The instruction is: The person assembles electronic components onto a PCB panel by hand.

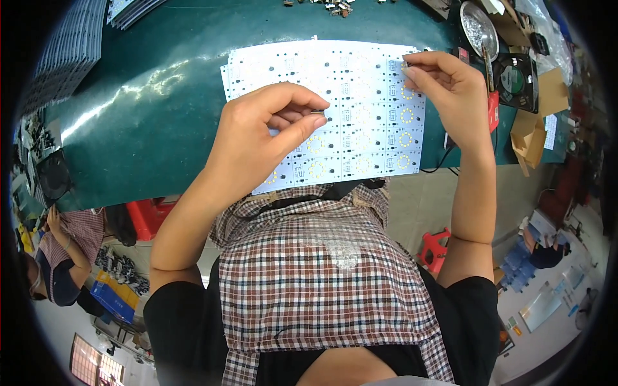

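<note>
A white circuit board panel (370, 128), printed with rows of small dark parts and rings of yellow dots, lies on the green table in front of me. Another white sheet edge peeks out under its left side. Over the panel's left middle, my left hand (273, 122) pinches a small metallic component (318, 113) between thumb and index finger. At the panel's upper right corner, the thumb and index fingertip of my right hand (450, 90) are closed together. Something tiny may be between them, too small to make out.
Stacks of white panels (67, 55) stand at the far left. Small loose components (338, 8) lie at the table's back. On the right are a metal bowl (478, 31), a black round-centred device (515, 82) and a cardboard box (529, 138). Another person (67, 257) sits at left.
</note>
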Motion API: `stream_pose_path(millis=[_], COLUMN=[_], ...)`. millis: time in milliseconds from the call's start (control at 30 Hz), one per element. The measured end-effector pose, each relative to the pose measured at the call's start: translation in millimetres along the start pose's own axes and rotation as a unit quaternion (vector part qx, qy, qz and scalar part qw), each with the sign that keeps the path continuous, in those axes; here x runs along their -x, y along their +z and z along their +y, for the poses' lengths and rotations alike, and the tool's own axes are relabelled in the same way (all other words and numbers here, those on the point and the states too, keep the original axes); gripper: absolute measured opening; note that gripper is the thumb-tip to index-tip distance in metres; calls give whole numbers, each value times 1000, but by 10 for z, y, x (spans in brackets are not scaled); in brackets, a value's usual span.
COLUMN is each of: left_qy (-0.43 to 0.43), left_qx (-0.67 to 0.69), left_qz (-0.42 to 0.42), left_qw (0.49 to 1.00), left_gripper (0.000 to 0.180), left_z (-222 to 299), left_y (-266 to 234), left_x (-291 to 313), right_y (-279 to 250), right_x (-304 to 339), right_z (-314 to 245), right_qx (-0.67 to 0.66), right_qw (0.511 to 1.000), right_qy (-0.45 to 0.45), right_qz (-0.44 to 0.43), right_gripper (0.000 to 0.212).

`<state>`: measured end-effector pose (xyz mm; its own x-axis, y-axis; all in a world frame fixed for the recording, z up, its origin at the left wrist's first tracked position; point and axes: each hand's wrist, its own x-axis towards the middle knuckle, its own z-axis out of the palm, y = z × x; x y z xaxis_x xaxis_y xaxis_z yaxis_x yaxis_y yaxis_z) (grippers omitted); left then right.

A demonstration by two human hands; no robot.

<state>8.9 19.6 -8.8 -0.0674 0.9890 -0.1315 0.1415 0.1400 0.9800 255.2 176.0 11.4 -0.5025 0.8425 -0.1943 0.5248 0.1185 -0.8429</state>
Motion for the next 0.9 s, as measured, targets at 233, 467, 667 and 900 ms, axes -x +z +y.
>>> stream_pose_path(millis=[233, 467, 667, 900], left_qy=[-6, -13, -30, -39], left_qx=[37, 66, 105, 162], left_qz=[7, 4, -14, -18], left_qw=[999, 998, 994, 986], left_gripper=[19, 18, 19, 23], left_z=[-6, 33, 76, 76], left_y=[-17, -18, -53, -65], left_x=[-2, -19, -24, -15], right_y=[117, 97, 103, 131], right_x=[-8, 0, 9, 32], right_z=[-21, -50, -55, -125], right_qx=[178, 194, 218, 309], right_qw=[974, 964, 955, 919], right_qy=[-135, -166, -187, -233], right_qz=[29, 67, 71, 81], right_gripper=[19, 16, 15, 13])
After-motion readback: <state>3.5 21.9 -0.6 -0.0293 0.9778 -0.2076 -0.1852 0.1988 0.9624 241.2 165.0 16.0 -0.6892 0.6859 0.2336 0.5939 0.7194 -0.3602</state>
